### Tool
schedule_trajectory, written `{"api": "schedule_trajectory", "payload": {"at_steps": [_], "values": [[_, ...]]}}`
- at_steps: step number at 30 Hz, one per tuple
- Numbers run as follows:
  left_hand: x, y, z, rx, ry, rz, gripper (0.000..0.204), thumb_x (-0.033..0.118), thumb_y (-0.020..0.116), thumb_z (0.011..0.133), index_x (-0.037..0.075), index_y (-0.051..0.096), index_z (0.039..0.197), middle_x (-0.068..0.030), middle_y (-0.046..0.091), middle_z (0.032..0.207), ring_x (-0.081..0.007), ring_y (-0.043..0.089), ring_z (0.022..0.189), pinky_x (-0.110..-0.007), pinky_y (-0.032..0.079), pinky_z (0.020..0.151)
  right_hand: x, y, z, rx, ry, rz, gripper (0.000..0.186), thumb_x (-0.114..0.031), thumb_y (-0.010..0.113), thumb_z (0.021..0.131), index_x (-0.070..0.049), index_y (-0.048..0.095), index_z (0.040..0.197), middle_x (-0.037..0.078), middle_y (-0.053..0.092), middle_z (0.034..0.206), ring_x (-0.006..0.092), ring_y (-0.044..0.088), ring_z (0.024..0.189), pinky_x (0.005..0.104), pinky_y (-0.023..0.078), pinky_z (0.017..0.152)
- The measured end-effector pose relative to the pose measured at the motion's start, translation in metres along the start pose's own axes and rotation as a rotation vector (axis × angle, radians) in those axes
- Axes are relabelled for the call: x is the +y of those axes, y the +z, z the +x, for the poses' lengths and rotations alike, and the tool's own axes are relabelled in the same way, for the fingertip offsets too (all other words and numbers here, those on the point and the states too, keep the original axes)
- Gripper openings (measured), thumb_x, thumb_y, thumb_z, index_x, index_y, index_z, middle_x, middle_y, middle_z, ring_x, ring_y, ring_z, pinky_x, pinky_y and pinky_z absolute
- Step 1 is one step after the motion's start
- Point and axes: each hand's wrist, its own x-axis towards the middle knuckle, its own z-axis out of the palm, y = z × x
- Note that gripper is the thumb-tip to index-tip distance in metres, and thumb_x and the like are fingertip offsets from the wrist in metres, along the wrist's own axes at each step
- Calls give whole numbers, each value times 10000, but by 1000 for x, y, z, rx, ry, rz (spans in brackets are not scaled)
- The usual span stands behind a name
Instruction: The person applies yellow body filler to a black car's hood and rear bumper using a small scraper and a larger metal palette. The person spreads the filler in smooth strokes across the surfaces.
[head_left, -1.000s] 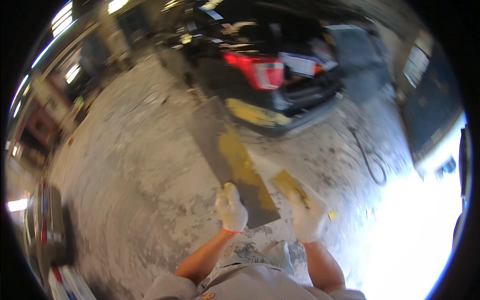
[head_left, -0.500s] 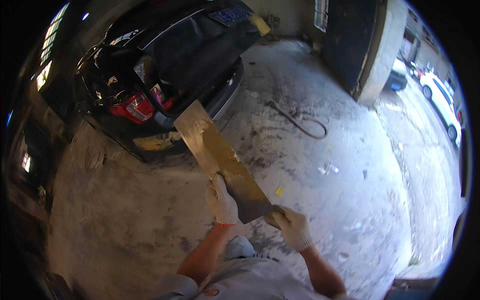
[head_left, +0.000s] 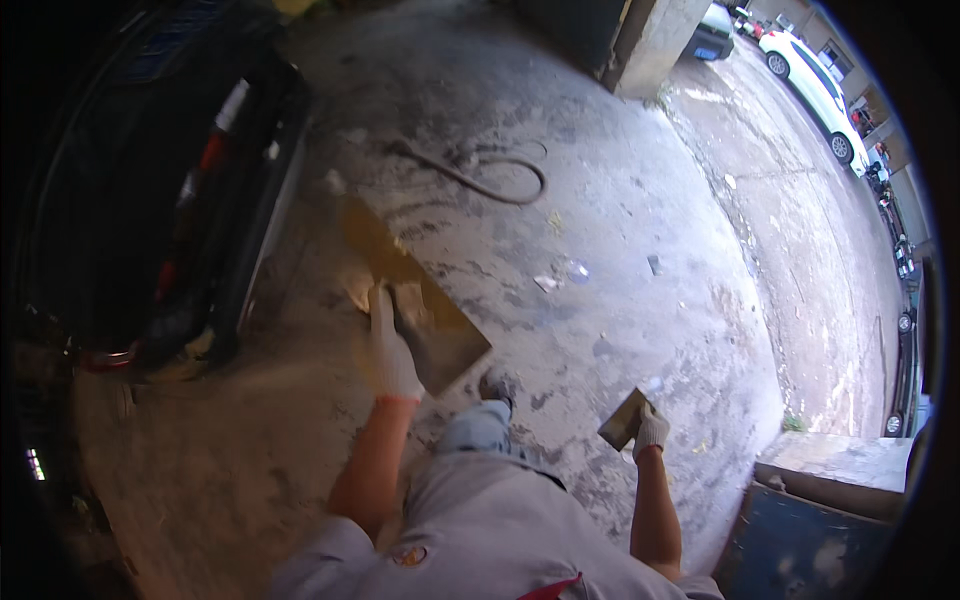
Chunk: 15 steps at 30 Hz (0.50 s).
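In a white knit glove, my left hand [head_left: 393,358] is closed on a long rectangular metal sheet [head_left: 448,330], held tilted in front of my body. A mustard-yellow paste or stain covers much of the sheet's face. Out to the right and lower, my gloved right hand [head_left: 652,430] grips a flat metal scraper [head_left: 622,420]. Its wide blade points to the left, and the sheet and scraper are well apart. Motion blurs the left hand's fingers and the sheet's left edge.
A black car [head_left: 160,190] with red tail lights fills the left side. A dark hose [head_left: 480,182] lies looped on the concrete floor near a scrap of litter [head_left: 546,283]. A pillar [head_left: 655,50] and white car [head_left: 815,90] stand beyond; a blue box-like object [head_left: 800,540] is lower right.
My right hand has moved away from the sheet's lower corner, out to the right with the scraper. The view has swung right, and the sheet now sits lower and further left.
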Motion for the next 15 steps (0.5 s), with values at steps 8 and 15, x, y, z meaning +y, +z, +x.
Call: {"api": "schedule_trajectory", "payload": {"at_steps": [8,15], "values": [[-110,-3,214,94,-884,-275,232,267,569,1127,156,670,950,1,633,721,-103,514,486,-281,325,376,158,-175,-5,397,755,104,233,-243,699,1005,-81,750,1165,96,746,1097,297,726,964,487,604,841],[-180,3,380,208,-847,-279,149,155,592,1056,149,671,930,27,623,735,-78,443,485,-271,327,398,81,-7,142,164,731,-26,242,-300,716,1019,-97,744,1147,85,745,1091,298,711,907,491,585,846]]}}
